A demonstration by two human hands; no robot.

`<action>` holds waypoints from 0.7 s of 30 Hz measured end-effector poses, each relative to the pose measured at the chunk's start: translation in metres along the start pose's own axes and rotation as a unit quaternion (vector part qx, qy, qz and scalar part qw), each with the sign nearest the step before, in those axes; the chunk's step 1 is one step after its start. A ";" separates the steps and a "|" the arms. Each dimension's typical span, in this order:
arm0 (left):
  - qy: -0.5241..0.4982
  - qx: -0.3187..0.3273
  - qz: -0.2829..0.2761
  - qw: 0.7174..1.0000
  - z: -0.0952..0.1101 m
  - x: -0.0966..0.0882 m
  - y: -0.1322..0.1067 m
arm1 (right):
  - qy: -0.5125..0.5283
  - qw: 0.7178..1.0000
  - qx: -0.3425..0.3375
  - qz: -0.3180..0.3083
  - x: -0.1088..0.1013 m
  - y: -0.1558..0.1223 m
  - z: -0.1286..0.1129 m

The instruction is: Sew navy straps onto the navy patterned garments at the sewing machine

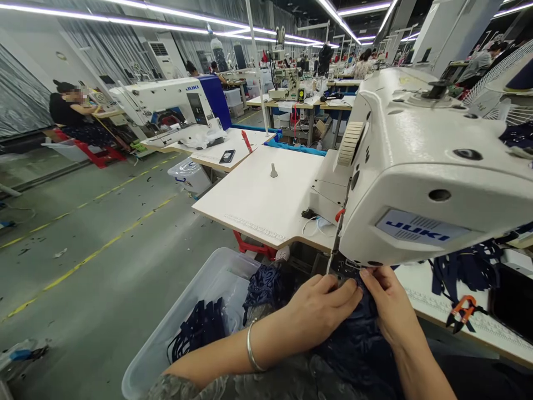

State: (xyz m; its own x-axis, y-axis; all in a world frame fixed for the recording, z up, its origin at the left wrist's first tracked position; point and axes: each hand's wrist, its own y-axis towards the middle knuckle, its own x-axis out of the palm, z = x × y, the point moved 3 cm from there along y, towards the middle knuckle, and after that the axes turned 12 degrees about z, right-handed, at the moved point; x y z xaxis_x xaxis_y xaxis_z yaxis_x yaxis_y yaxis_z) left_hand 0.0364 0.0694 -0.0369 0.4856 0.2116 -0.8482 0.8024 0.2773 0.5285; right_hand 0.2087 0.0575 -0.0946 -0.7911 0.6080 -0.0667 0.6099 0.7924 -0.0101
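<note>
Under the head of a white JUKI sewing machine (441, 166), dark navy fabric (353, 339) runs from the needle area down onto my lap. My left hand (318, 308), with a silver bangle at the wrist, has its fingers bent and pressed on the fabric just left of the needle area. Close beside it, my right hand (385, 297) pinches the fabric edge between thumb and fingers, right below the machine head. The needle and presser foot are mostly hidden by the head and my fingers.
A clear plastic bin (166, 339) with navy straps (202, 328) stands at my left. Orange thread snips (462, 312) lie on the table at right, near hanging navy strips (466, 269). A phone (227, 156) rests on the neighbouring table. One person (70, 111) sits at far left.
</note>
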 end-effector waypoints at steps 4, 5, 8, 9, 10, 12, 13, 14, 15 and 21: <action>0.067 -0.018 0.017 0.997 0.010 0.007 0.002 | -0.082 0.996 -0.019 -0.022 -0.004 0.021 -0.008; 0.084 -0.025 0.021 0.996 0.012 0.009 0.002 | -0.120 0.992 -0.031 -0.024 -0.004 0.025 -0.011; 0.122 -0.047 0.030 0.991 0.015 0.015 0.003 | -0.201 0.975 -0.088 -0.034 -0.001 0.033 -0.018; 0.128 -0.051 0.029 0.990 0.016 0.016 0.003 | -0.209 0.970 -0.116 -0.035 0.000 0.035 -0.019; 0.130 -0.054 0.027 0.990 0.016 0.018 0.004 | -0.209 0.967 -0.144 -0.034 0.002 0.037 -0.021; 0.130 -0.061 0.026 0.989 0.015 0.019 0.005 | -0.201 0.959 -0.194 -0.039 0.005 0.041 -0.021; 0.130 -0.065 0.026 0.989 0.015 0.019 0.005 | -0.195 0.956 -0.215 -0.039 0.006 0.043 -0.021; 0.130 -0.069 0.026 0.989 0.014 0.020 0.006 | -0.192 0.953 -0.233 -0.038 0.007 0.044 -0.021; 0.130 -0.072 0.027 0.989 0.014 0.020 0.007 | -0.191 0.949 -0.249 -0.034 0.008 0.046 -0.021; 0.130 -0.074 0.021 0.989 0.013 0.020 0.010 | -0.203 0.930 -0.308 -0.008 0.009 0.053 -0.021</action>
State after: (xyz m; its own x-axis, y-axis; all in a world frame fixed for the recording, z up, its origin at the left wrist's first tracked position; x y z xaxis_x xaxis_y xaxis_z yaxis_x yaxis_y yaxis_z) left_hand 0.0587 0.0639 -0.0495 0.3962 0.4539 -0.7981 0.7146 0.3934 0.5784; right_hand 0.2331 0.1058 -0.0746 -0.6414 0.6261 -0.4434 0.3567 0.7551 0.5501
